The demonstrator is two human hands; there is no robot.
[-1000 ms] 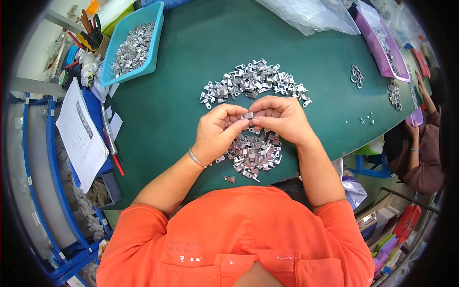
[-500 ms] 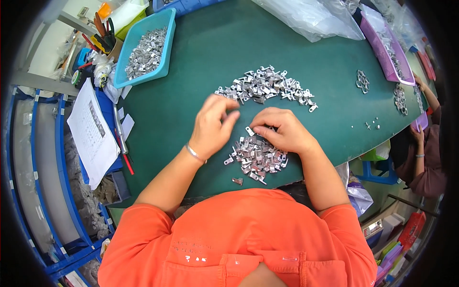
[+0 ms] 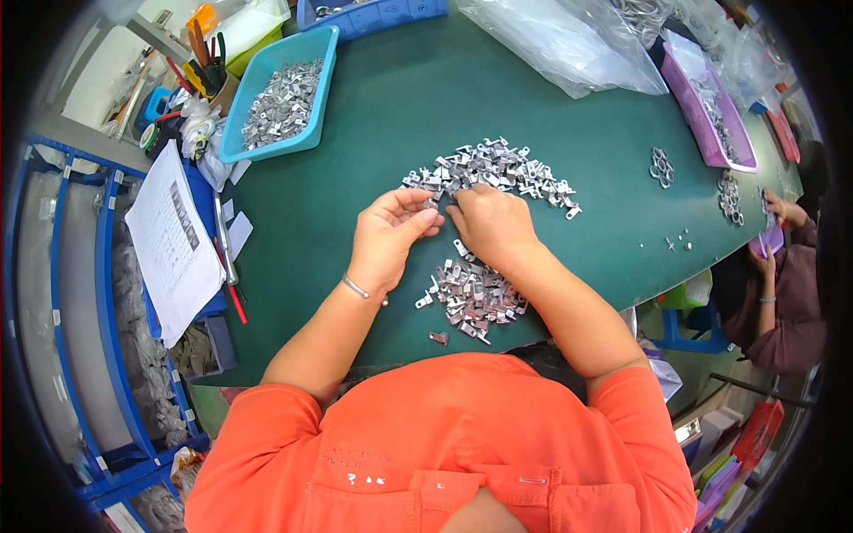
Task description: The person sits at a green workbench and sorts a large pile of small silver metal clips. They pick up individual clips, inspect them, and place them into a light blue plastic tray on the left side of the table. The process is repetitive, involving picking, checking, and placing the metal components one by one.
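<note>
Small silvery metal brackets with holes lie in two heaps on the green table. My left hand [image 3: 389, 233] pinches one small metal bracket [image 3: 431, 204] between thumb and fingertips, beside the left end of the far heap [image 3: 502, 169]. At the near edge of that same heap is my right hand [image 3: 490, 222], fingers curled down and closed; whatever they grip is hidden beneath them. The nearer heap [image 3: 475, 298] lies between my forearms, close to my body. One bracket [image 3: 439, 338] sits apart, just left of it.
A turquoise basket [image 3: 324, 89] of brackets stands far left, near papers [image 3: 173, 240] and pens. Plastic bags [image 3: 569, 44] and a pink basket [image 3: 671, 75] lie far right. Metal rings [image 3: 661, 167] rest near the right edge, where another person's hands [image 3: 773, 231] work.
My right hand has moved from the near heap up to the far heap. My left hand has closed its fingertips on a bracket. The view has shifted slightly.
</note>
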